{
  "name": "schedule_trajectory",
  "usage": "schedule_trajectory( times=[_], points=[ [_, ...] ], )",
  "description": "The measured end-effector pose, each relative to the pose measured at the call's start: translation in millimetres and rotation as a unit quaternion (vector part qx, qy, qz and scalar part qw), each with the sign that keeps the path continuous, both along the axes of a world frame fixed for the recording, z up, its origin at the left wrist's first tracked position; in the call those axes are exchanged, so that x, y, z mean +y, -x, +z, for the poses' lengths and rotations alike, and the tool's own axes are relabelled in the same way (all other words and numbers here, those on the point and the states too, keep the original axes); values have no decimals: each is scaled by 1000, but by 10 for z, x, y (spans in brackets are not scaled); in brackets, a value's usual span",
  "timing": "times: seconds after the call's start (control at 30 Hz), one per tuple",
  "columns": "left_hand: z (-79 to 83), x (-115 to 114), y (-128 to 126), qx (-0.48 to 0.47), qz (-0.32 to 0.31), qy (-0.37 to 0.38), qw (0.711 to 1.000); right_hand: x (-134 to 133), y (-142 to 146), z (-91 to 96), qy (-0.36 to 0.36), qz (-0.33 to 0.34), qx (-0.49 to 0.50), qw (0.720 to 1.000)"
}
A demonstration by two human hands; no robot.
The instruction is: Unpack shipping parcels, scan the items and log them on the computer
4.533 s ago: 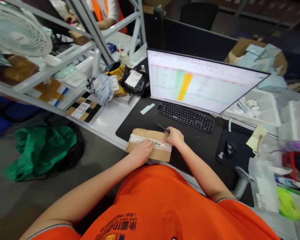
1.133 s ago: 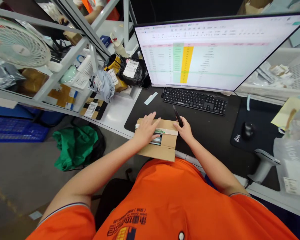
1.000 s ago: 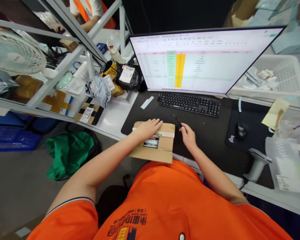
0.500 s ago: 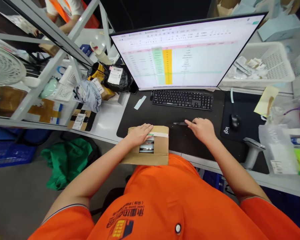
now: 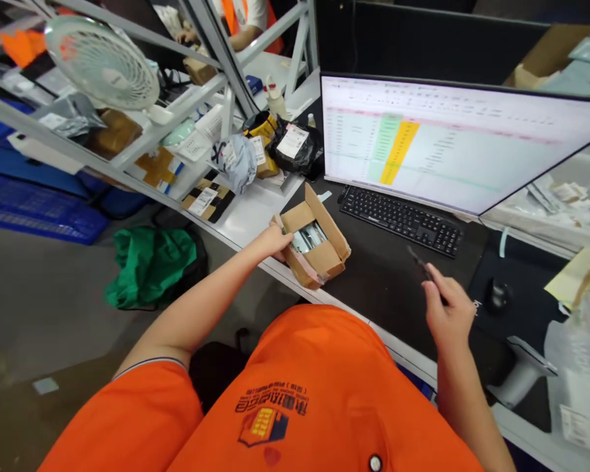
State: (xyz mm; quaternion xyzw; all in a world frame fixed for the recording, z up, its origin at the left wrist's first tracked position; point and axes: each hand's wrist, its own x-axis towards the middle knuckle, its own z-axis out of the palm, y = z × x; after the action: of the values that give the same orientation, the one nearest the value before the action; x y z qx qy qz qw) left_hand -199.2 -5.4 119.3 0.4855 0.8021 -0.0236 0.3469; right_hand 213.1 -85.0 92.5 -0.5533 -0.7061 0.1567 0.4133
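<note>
A small cardboard box (image 5: 319, 259) stands open on the black desk mat (image 5: 378, 282), its flaps up, with shiny silver packets (image 5: 309, 237) inside. My left hand (image 5: 274, 242) grips the box's left flap at the desk's front edge. My right hand (image 5: 447, 313) is raised over the mat to the right, closed on a thin dark blade or pen-like tool (image 5: 419, 263) that points up and left.
A wide monitor (image 5: 447, 147) and a black keyboard (image 5: 400, 219) sit behind the box, a mouse (image 5: 497, 295) to the right. Parcels (image 5: 255, 154) pile on the white desk at left, under a metal rack with a fan (image 5: 103, 62). Another person (image 5: 240, 19) works behind the rack.
The box, shut and taped before, now stands open with its flaps up and turned askew. My right hand has drawn back to the right with the tool; my left hand moved to the flap.
</note>
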Motion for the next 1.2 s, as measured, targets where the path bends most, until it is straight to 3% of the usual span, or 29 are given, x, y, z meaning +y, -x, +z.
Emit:
schedule_trajectory(
  times=[0.07,0.17,0.3,0.47,0.57,0.67,0.73,0.83,0.93,1.0,1.1,1.17,1.2],
  points=[
    [-34,-33,-8,-11,39,-13,999,-148,173,-8,15,86,-56,995],
    [-60,-23,-62,0,33,-20,999,-272,482,-102,43,189,-202,960],
    [-61,25,-127,1,25,-26,999,-197,842,-264,2,208,-322,924],
    [-104,10,-114,-23,37,-47,998,10,985,-298,-63,219,-349,909],
    [-155,-70,-40,-115,98,-83,985,116,828,-277,-60,166,-341,923],
    [-210,-220,84,-274,166,-119,940,175,571,-381,-11,66,-275,959],
    [-267,-349,180,-343,189,-131,911,160,406,-572,48,63,-191,978],
    [-442,-553,261,-389,247,-177,869,73,179,-999,123,48,-86,988],
    [-755,-731,165,-469,326,-202,795,6,-30,-1389,174,-99,-114,973],
    [-995,-817,26,-488,366,-212,764,6,-108,-1494,197,-156,-172,952],
    [-1258,-888,-114,-428,418,-249,762,16,-15,-1319,128,-129,-191,965],
    [-1292,-907,-81,-360,431,-285,777,-12,226,-1030,38,-43,-144,988],
    [-1258,-907,-28,-304,411,-315,800,-32,399,-865,1,27,-113,993]
  ],
)
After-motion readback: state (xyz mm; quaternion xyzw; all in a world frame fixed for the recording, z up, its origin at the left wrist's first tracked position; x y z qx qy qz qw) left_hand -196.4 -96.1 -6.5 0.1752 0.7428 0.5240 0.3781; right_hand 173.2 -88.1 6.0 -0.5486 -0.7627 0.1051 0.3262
